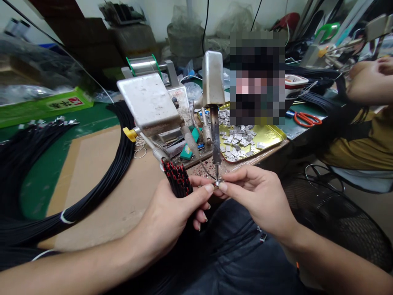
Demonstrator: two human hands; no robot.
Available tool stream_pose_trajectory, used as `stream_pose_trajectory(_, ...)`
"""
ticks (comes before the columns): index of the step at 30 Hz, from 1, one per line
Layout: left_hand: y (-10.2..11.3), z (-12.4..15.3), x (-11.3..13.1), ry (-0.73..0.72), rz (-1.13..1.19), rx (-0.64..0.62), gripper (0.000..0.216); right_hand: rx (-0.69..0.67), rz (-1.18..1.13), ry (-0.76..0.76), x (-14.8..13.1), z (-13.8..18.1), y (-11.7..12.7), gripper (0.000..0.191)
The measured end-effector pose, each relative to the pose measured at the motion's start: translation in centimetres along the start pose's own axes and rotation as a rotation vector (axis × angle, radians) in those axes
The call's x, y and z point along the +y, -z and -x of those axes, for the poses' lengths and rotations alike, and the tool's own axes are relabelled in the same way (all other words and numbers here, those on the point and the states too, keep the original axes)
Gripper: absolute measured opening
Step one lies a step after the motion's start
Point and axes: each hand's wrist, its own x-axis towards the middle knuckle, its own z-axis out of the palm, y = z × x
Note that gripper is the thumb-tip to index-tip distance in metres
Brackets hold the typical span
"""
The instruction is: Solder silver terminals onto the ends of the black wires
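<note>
My left hand (167, 211) is closed round a bundle of thin black cables (178, 178) whose cut ends show red wire tips. Its thumb and forefinger pinch at a small metal connector, where one cable end seems to lie. Opposite, my right hand (265, 198) grips the same connector (217, 183) between thumb and forefinger. Directly above, the tip of an upright soldering iron (216, 153), fixed in a stand, meets or nearly meets the connector. My fingers partly hide the joint. A finished-looking cable end with a metal plug (263, 237) lies over my lap.
A yellow tray (274, 137) holds many loose metal connectors. Behind stands a solder spool (143, 65). Coiled black cables (123, 164) lie on cardboard (92, 164) at left. Orange-handled scissors (308, 119) are at right, near another person's arm (367, 84). A fan cage (340, 225) stands lower right.
</note>
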Motion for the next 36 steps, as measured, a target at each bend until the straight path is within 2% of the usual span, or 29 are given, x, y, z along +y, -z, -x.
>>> stream_pose_trajectory(8, -0.1, 0.1, 0.1, 0.019, -0.004, -0.004, 0.03, -0.019, 0.001, -0.016, -0.1, 0.1, 0.0, 0.023)
stream_pose_trajectory(15, -0.3, 0.4, 0.2, -0.009, -0.088, -0.049, 0.027, -0.07, 0.121, -0.047, -1.1, 0.5, 0.1, 0.019)
stream_pose_trajectory(22, -0.2, 0.5, 0.0, -0.042, -0.178, -0.069, 0.025, -0.046, 0.158, -0.053, -0.7, 0.5, -0.1, 0.023)
stream_pose_trajectory(28, 0.0, 0.2, -0.2, -0.01, -0.129, -0.056, 0.028, -0.049, 0.126, -0.091, -0.6, 0.4, 0.0, 0.027)
stream_pose_trajectory(36, -0.1, 0.1, 0.1, -0.008, -0.015, -0.018, 0.028, -0.011, 0.01, -0.038, -0.4, 0.1, 0.1, 0.032)
